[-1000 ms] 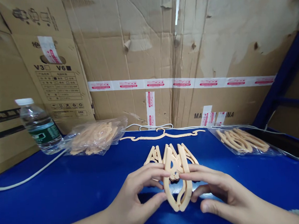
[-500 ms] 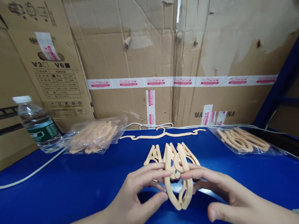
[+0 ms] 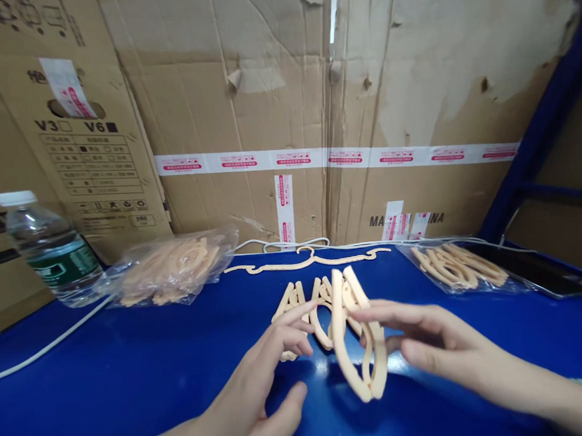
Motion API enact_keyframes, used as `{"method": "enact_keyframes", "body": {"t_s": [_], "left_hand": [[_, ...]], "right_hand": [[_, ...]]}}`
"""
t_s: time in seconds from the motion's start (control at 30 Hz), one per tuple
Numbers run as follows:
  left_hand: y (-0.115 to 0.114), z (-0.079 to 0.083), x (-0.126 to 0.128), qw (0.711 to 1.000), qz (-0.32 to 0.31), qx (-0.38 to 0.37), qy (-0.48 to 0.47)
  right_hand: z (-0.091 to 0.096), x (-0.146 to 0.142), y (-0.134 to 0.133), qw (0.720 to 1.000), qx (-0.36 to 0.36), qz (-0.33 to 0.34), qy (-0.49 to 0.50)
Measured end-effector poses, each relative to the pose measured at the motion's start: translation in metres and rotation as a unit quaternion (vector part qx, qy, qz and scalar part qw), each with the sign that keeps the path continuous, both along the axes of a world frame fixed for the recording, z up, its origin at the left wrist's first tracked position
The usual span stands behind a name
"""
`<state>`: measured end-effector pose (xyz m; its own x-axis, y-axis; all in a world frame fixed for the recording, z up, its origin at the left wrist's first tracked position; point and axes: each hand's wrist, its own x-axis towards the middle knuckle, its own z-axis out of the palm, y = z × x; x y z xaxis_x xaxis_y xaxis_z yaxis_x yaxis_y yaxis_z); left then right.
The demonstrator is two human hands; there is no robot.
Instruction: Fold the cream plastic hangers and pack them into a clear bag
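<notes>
My right hand (image 3: 419, 335) grips a folded beige plastic hanger (image 3: 345, 354) by its right arm, holding it raised above the blue tabletop with its joined end pointing down. My left hand (image 3: 281, 365) is off to the left of it, fingers stretched and apart, holding nothing. Behind the fingers, more folded hangers (image 3: 321, 325) lie side by side on the table; the held one and my hands partly cover them. Farther back lies an unfolded hanger (image 3: 294, 265) with its hook toward the cardboard.
A clear bag of hangers (image 3: 175, 269) and a water bottle (image 3: 54, 254) stand at the left. On the right lie another bag of hangers (image 3: 456, 266) and a dark flat device (image 3: 538, 270). A white cable (image 3: 46, 358) crosses the left side; cardboard (image 3: 243, 108) walls the back.
My left hand has come off the folded hanger and drawn to the left, opening. The hanger has shifted slightly right in my right hand. The whole view has swung a little right.
</notes>
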<state>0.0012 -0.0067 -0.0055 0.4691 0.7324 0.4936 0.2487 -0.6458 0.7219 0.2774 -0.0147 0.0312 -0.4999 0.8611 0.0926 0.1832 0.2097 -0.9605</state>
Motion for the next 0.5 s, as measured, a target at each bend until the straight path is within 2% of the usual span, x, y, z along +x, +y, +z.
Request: {"method": "enact_keyframes", "body": {"t_s": [0.07,0.13,0.2,0.3,0.5], "left_hand": [[0.001,0.0,0.0,1.0,0.02,-0.007,0.002],[0.002,0.001,0.0,1.0,0.024,0.001,0.019],[0.003,0.002,-0.001,0.999,0.02,0.019,0.042],[0.003,0.002,-0.003,0.997,0.012,0.042,0.062],[0.004,0.002,-0.004,0.994,0.019,0.063,0.089]], "right_hand": [[0.006,0.009,0.013,0.993,0.05,-0.102,-0.033],[0.01,0.021,0.026,0.972,0.101,-0.191,-0.095],[0.011,0.034,0.038,0.952,0.12,-0.221,-0.177],[0.01,0.046,0.047,0.935,0.122,-0.197,-0.268],[0.006,0.05,0.043,0.918,0.124,-0.123,-0.356]]}}
